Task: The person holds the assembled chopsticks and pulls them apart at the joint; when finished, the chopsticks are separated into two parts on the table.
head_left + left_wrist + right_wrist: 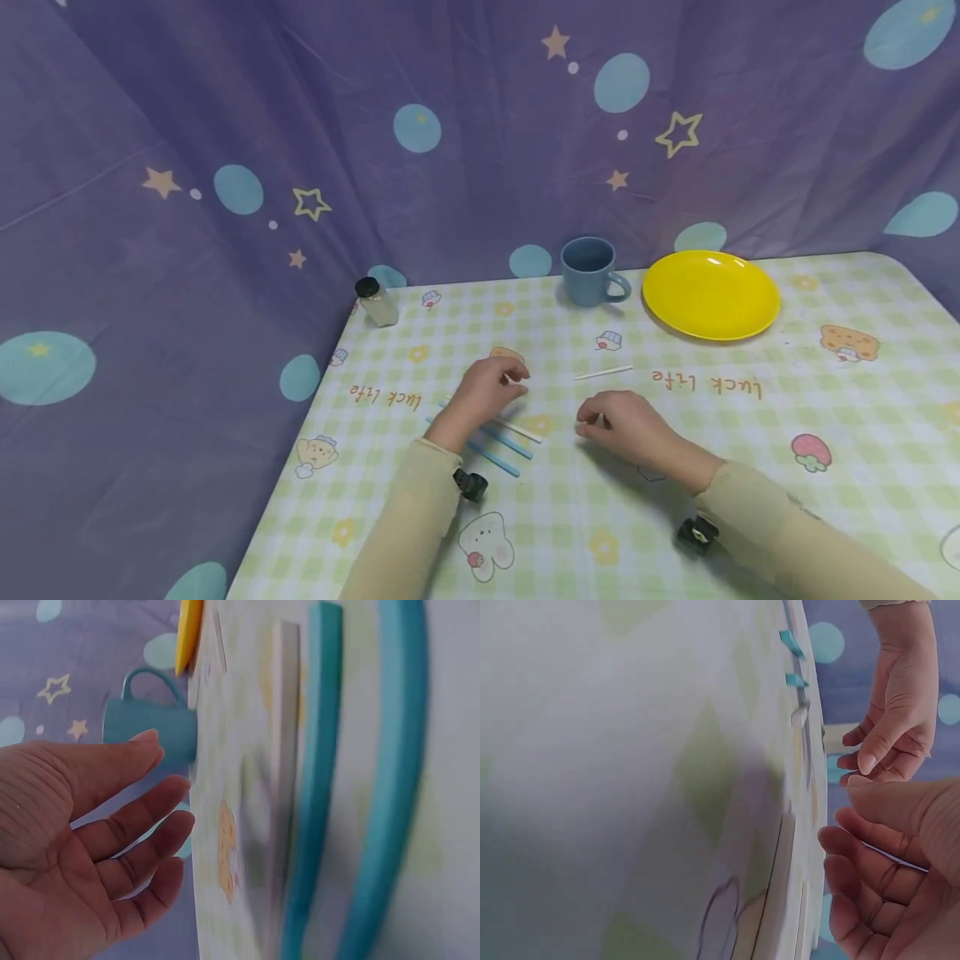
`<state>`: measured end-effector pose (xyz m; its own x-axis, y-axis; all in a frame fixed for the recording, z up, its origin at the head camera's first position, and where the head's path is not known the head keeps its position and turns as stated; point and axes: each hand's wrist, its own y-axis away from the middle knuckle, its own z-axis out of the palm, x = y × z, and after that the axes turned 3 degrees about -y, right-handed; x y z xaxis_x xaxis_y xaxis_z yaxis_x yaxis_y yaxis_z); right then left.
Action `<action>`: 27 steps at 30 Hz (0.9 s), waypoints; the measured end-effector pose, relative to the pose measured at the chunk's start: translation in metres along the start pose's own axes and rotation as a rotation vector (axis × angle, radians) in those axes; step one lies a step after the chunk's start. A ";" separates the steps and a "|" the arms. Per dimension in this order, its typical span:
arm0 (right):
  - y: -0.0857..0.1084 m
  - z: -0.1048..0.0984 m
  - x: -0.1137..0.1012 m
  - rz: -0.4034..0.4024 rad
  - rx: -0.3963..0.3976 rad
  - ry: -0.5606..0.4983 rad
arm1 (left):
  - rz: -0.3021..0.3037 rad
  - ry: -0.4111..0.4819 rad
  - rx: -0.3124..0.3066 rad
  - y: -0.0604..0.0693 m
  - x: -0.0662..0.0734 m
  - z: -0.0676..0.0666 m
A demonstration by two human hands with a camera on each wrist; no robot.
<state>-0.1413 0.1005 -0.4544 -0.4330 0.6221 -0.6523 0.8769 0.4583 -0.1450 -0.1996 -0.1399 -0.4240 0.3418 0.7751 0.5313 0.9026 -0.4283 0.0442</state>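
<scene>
My left hand [486, 390] hovers over a white stick [521, 431] and two blue sticks [510, 442], which lie side by side. Its fingers are loosely bent with nothing between them. In the left wrist view, the same white stick [283, 735] and blue sticks [319, 750] run past the hand, apart from it. My right hand [626, 425] is held above the cloth, fingers relaxed and gripping nothing. Another white stick [603, 372] lies just beyond it. Close below the right hand, the right wrist view shows a white stick [780, 885], covered by that hand in the head view.
At the back stand a blue mug [588, 273] and a yellow plate [711, 296]. A small clear jar with a black lid [377, 302] is at the back left corner. A green checked cloth [585, 500] covers the table, and a purple curtain [495, 183] hangs behind.
</scene>
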 end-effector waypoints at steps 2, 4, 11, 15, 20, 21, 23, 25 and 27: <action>-0.004 0.005 -0.004 -0.011 -0.006 0.001 | 0.004 -0.012 0.004 0.005 -0.006 -0.001; -0.007 0.009 -0.007 -0.027 -0.012 0.010 | 0.008 -0.025 0.004 0.011 -0.011 -0.002; -0.016 0.026 -0.020 -0.065 -0.042 0.079 | -0.020 -0.166 0.027 0.026 -0.027 -0.006; -0.020 0.035 -0.025 -0.064 -0.038 0.123 | -0.031 -0.263 0.058 0.031 -0.033 -0.009; -0.025 0.043 -0.031 -0.068 -0.027 0.159 | -0.044 -0.337 0.055 0.035 -0.039 -0.009; -0.026 0.045 -0.032 -0.065 -0.027 0.167 | -0.046 -0.345 0.052 0.035 -0.040 -0.009; -0.027 0.047 -0.033 -0.053 -0.028 0.175 | -0.049 -0.359 0.046 0.036 -0.042 -0.009; -0.029 0.049 -0.034 -0.035 -0.026 0.182 | -0.046 -0.374 0.045 0.036 -0.044 -0.008; -0.031 0.051 -0.035 -0.021 -0.018 0.186 | -0.043 -0.390 0.048 0.035 -0.045 -0.007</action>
<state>-0.1423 0.0321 -0.4652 -0.4835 0.7182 -0.5005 0.8642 0.4827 -0.1422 -0.1854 -0.1935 -0.4403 0.3693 0.9140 0.1678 0.9261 -0.3769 0.0146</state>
